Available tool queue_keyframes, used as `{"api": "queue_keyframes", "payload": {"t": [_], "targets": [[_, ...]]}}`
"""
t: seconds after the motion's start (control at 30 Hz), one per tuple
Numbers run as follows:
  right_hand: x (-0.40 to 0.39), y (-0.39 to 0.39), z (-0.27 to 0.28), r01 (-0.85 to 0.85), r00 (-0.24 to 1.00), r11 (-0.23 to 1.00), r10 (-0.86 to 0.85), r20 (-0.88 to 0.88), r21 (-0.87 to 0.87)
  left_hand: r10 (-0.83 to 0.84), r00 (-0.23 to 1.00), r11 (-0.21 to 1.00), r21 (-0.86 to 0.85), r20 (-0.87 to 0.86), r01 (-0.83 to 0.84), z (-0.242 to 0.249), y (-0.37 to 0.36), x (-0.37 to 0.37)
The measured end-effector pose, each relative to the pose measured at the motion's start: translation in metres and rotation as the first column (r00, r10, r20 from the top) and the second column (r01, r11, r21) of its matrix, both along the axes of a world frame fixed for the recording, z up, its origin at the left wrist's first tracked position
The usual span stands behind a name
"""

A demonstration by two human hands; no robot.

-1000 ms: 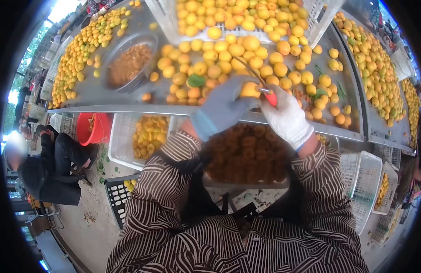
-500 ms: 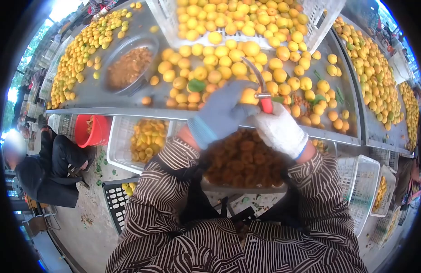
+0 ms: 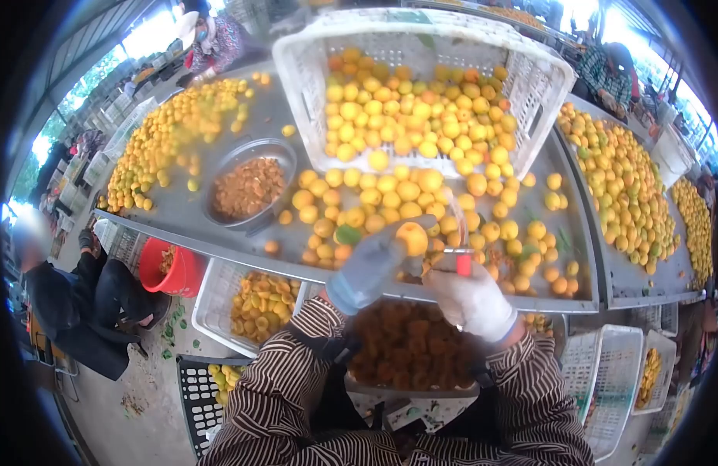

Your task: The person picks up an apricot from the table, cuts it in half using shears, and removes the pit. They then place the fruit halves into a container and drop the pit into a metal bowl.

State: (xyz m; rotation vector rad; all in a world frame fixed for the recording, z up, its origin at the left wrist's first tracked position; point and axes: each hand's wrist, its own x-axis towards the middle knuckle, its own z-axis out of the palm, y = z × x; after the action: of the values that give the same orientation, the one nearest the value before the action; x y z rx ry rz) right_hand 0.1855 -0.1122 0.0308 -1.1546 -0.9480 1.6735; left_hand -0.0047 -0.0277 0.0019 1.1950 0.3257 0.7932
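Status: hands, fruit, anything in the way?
Left hand holding yellow fruit. Right hand gripping red-handled knife. Loose fruit crowds metal table just beyond.

Table (image 3: 176,217) looks smooth metal, dull sheen. Large crate (image 3: 306,89): matt plastic. Bucket (image 3: 185,273) appears smooth, slightly glossy plastic. Left glove (image 3: 365,270) and right glove (image 3: 474,304) are matt cloth; sleeves (image 3: 277,380) likewise. Held fruit (image 3: 412,238): smooth skin. Basin (image 3: 287,159) material unclear.

Fruit-processing shed: metal tables (image 3: 168,213), fruit heaps (image 3: 619,194)

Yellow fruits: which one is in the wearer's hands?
The fruit held in the grey-gloved left hand; the surrounding fruits lie loose on the metal table.
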Motion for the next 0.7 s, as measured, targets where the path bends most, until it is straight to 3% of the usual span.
{"api": "queue_keyframes", "payload": {"t": [0.03,0.07,0.1,0.2,0.3,0.37,0.53,0.7], "targets": [[-0.002,0.001,-0.010,-0.008,1.000,1.000,0.008,0.001,0.011,-0.008,0.995,0.997,-0.079,0.097,0.016,-0.008,0.004,-0.001],[-0.005,0.003,-0.024,0.033,0.948,0.977,-0.097,0.303,0.209,-0.042,0.989,0.989,-0.137,0.143,0.062,-0.010,0.006,-0.002],[-0.007,0.004,-0.032,0.012,0.800,0.915,-0.250,0.545,0.403,-0.038,0.989,0.990,-0.130,0.142,0.057,-0.011,0.007,-0.003],[-0.010,0.002,-0.029,0.000,0.716,0.919,-0.276,0.641,0.395,0.038,0.990,0.995,-0.092,0.139,-0.026,-0.003,0.002,-0.002],[-0.010,0.001,-0.030,0.012,0.713,0.913,-0.294,0.637,0.408,0.069,0.991,0.991,-0.120,0.116,-0.055,0.000,0.003,-0.004],[-0.008,0.003,-0.032,-0.016,0.695,0.918,-0.275,0.664,0.397,0.060,0.998,0.998,0.005,-0.031,-0.060,0.004,0.006,-0.009],[-0.013,0.000,-0.030,-0.069,0.623,0.899,-0.299,0.722,0.432,0.086,0.994,0.993,0.089,-0.065,-0.080,0.002,0.010,-0.013],[-0.015,-0.003,-0.020,-0.124,0.466,0.853,-0.401,0.789,0.507,0.136,0.978,0.975,0.195,-0.157,-0.104,0.004,0.011,-0.017]]}}
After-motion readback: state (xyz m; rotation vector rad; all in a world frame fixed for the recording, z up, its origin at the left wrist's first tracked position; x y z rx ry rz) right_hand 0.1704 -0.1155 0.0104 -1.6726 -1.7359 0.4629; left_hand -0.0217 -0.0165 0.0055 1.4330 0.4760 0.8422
